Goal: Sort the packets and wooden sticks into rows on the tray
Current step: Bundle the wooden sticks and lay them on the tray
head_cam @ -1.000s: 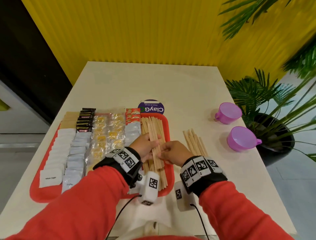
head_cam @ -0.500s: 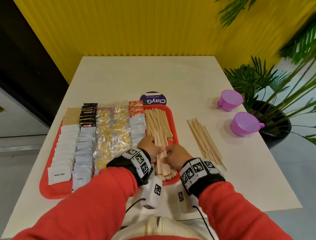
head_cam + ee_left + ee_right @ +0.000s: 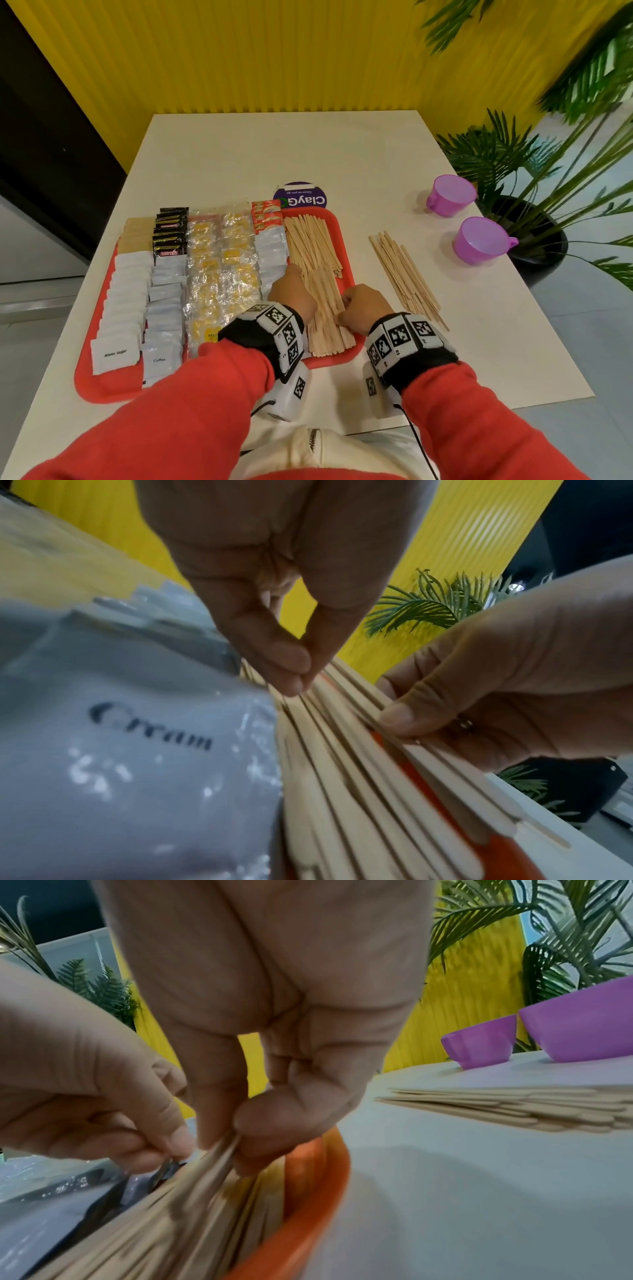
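- Both hands are down on the near bundle of wooden sticks [image 3: 327, 315], lower centre of the head view, at the right end of the red tray [image 3: 109, 387].
- Change over the last second: the bundle has moved from mid-tray, where it lay over the far bundle [image 3: 310, 240], to the near rim. It now sits as a second group in line with the far one, overlapping it slightly.
- Left hand [image 3: 291, 294]: thumb and fingertips [image 3: 287, 666] pressed together, pinching the sticks on their left edge beside the cream packet [image 3: 137, 750].
- Right hand [image 3: 363, 308]: fingers [image 3: 274, 1123] curled round the right edge of the same bundle, just inside the tray rim.
- The hands squeeze from both sides; it looks like squaring up, not carrying.
- Near ends still fan out unevenly by the rim, so alignment isn't finished, I'd say.
- Packets [image 3: 212, 274] fill the rest of the tray in rows, left to centre; that part looks done.
- Still open: a loose pile of sticks [image 3: 404, 277] on the table [image 3: 274, 147], right of the tray, well clear of it.
- Probably next in; tray space at right is tight.
- Two purple cups [image 3: 479, 240] at far right, untouched.
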The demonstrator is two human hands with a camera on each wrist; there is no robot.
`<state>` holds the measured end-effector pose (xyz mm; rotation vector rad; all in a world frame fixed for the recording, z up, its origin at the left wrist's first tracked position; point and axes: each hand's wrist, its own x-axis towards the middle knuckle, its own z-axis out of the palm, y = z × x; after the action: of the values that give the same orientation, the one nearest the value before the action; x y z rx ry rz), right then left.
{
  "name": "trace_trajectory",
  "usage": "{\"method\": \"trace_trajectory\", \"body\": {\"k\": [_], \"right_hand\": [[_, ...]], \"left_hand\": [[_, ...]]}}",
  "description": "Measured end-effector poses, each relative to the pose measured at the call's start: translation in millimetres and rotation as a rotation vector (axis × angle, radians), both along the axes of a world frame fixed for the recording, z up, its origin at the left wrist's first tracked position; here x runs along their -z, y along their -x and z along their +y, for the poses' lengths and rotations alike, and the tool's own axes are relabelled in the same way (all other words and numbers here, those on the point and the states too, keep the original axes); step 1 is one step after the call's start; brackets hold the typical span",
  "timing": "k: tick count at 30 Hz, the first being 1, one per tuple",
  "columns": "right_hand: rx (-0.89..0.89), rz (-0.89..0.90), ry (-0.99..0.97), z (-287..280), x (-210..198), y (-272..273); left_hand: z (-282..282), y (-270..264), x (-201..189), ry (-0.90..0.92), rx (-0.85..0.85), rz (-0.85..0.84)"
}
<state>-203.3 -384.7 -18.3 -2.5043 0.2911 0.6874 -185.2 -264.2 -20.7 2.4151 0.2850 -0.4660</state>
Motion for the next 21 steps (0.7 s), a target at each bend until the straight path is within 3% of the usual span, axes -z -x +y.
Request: {"method": "trace_trajectory", "body": {"k": [7, 13, 18, 21], "right_hand": [[0.004, -0.034, 0.075, -3.4, -2.1, -1.5], [-0.064, -0.057, 0.131, -3.6, 1.7, 0.1], [-0.153, -0.063, 0.17, -1.2, 3.6, 4.4], [-0.203, -0.061, 0.181, -0.5, 4.9, 5.2]], "left_hand": [[2.3, -6.0, -4.7, -0.133, 0.207, 0.035], [0.2, -2.0, 0.2, -0.329, 0.363, -0.036], [1.9, -5.2, -0.3, -0.382, 0.344, -0.071], [1.9, -7.1, -5.4, -0.477, 0.353, 0.001]]}}
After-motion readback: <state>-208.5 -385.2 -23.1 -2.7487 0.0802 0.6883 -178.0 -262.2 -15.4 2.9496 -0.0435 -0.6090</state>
